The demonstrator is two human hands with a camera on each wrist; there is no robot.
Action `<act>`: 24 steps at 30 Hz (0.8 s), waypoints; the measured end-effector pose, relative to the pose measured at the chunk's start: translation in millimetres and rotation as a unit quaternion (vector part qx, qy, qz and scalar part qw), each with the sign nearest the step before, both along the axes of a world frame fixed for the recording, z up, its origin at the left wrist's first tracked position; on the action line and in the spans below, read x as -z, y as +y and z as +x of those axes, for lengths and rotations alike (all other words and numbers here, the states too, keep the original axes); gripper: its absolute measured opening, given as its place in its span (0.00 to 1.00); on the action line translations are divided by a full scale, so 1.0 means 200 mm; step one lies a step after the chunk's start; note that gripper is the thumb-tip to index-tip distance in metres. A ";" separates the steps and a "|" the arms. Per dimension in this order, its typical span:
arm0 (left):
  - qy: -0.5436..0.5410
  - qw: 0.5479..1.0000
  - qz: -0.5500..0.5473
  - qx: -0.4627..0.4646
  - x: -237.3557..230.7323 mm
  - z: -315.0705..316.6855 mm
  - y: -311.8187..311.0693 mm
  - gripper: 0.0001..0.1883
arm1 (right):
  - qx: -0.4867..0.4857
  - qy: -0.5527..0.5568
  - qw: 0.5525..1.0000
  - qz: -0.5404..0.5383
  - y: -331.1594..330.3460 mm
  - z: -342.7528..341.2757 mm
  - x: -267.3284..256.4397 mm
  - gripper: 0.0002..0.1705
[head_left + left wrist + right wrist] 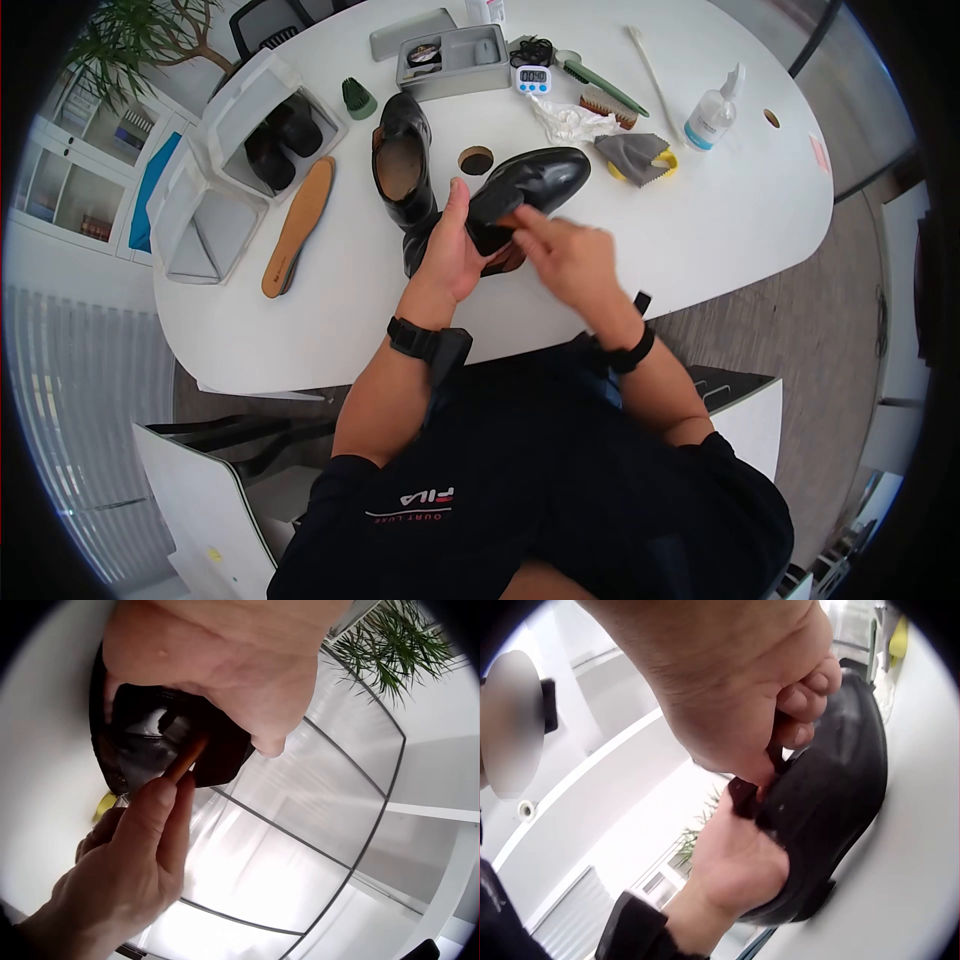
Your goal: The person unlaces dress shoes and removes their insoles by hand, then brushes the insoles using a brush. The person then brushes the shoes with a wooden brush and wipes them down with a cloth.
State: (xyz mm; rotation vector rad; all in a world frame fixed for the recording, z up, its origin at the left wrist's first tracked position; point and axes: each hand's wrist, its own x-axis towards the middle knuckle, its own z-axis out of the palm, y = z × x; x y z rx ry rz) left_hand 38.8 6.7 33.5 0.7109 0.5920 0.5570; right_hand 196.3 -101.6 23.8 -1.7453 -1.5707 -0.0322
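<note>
My left hand grips the heel end of a glossy black leather shoe, thumb up along the opening. In the head view the shoe's toe points to the upper right. With thumb and fingers, my right hand pinches a brown-lined flap at the shoe's opening. The left wrist view shows the flap's brown edge between the fingertips. Close up in the right wrist view, the shoe's black side is over the white table. Just left of my left hand, the other black shoe has its opening facing up.
An insole lies on the table, beside an open white box holding black rounded things. Farther back are a green brush, a grey case and a timer. On the right are a grey cloth and a spray bottle.
</note>
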 end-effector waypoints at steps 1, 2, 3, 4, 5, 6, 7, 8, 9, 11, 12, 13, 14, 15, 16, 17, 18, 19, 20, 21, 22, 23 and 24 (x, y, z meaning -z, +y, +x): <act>-0.009 1.000 -0.013 -0.017 0.02 0.01 0.02 0.39 | 0.017 -0.002 1.000 -0.008 0.01 0.05 0.00 0.19; -0.010 1.000 -0.012 -0.016 0.02 0.01 0.03 0.39 | 0.034 -0.006 0.999 -0.015 0.01 0.10 0.00 0.20; -0.017 0.999 -0.025 -0.031 0.01 0.01 0.04 0.36 | 0.034 -0.008 0.999 -0.013 0.01 0.13 0.00 0.20; -0.024 0.998 -0.039 -0.046 0.01 0.01 0.04 0.34 | 0.076 0.027 0.996 -0.024 0.01 0.16 0.00 0.20; -0.028 0.998 -0.037 -0.047 0.00 0.01 0.03 0.34 | 0.118 0.060 0.991 -0.033 0.02 0.18 0.01 0.20; -0.001 0.998 -0.024 -0.052 0.01 0.01 0.02 0.29 | 0.118 0.058 0.991 -0.031 0.02 0.18 0.02 0.20; 0.028 0.998 -0.012 -0.055 0.02 0.01 0.00 0.25 | 0.095 0.078 0.992 -0.009 0.00 0.16 0.03 0.20; 0.028 0.998 -0.013 -0.052 0.04 0.00 -0.01 0.25 | 0.074 0.100 0.992 0.012 -0.01 0.15 0.04 0.20; 0.034 0.999 0.008 -0.017 0.06 -0.02 -0.02 0.22 | 0.078 0.100 0.992 0.010 -0.01 0.17 0.04 0.20; 0.066 0.996 0.031 0.046 0.09 -0.05 -0.03 0.19 | 0.164 0.139 0.977 -0.012 0.01 0.21 -0.01 0.21; 0.065 0.996 0.029 0.046 0.10 -0.06 -0.04 0.19 | 0.164 0.138 0.977 -0.014 0.02 0.22 -0.02 0.21; 0.120 0.986 0.088 0.070 0.09 -0.07 -0.05 0.22 | 0.154 0.135 0.979 -0.011 0.03 0.21 -0.04 0.21; 0.173 0.969 0.147 0.093 0.08 -0.08 -0.07 0.26 | 0.144 0.131 0.981 -0.007 0.05 0.20 -0.05 0.21; 0.106 0.979 0.161 0.070 0.16 -0.08 -0.08 0.25 | 0.112 0.108 0.988 -0.013 0.05 0.17 -0.04 0.21; 0.105 0.979 0.160 0.070 0.15 -0.09 -0.11 0.25 | 0.074 0.104 0.991 0.034 0.05 0.10 -0.04 0.20; 0.133 0.966 0.199 0.097 0.13 -0.10 -0.13 0.24 | 0.061 0.094 0.993 0.029 0.05 0.04 -0.03 0.20; 0.161 0.950 0.237 0.124 0.12 -0.10 -0.14 0.24 | 0.048 0.083 0.995 0.025 0.05 0.01 -0.02 0.20; 0.196 0.938 0.249 0.141 0.12 -0.10 -0.13 0.23 | 0.046 0.082 0.995 0.022 0.05 0.01 -0.01 0.20; 0.195 0.939 0.246 0.139 0.14 -0.09 -0.14 0.23 | 0.042 0.097 0.994 0.037 0.05 0.01 0.00 0.20; 0.175 0.921 0.336 0.096 0.15 -0.07 -0.15 0.22 | 0.037 0.112 0.992 0.053 0.05 0.01 0.01 0.19; 0.153 0.892 0.423 0.053 0.15 -0.05 -0.16 0.22 | 0.035 0.112 0.992 0.052 0.05 0.02 0.01 0.19; 0.154 0.892 0.421 0.053 0.17 -0.03 -0.16 0.22 | 0.052 0.102 0.993 0.035 0.04 0.06 0.00 0.20; 0.164 0.870 0.465 0.022 0.19 -0.02 -0.16 0.20 | 0.070 0.090 0.993 0.019 0.03 0.10 -0.03 0.20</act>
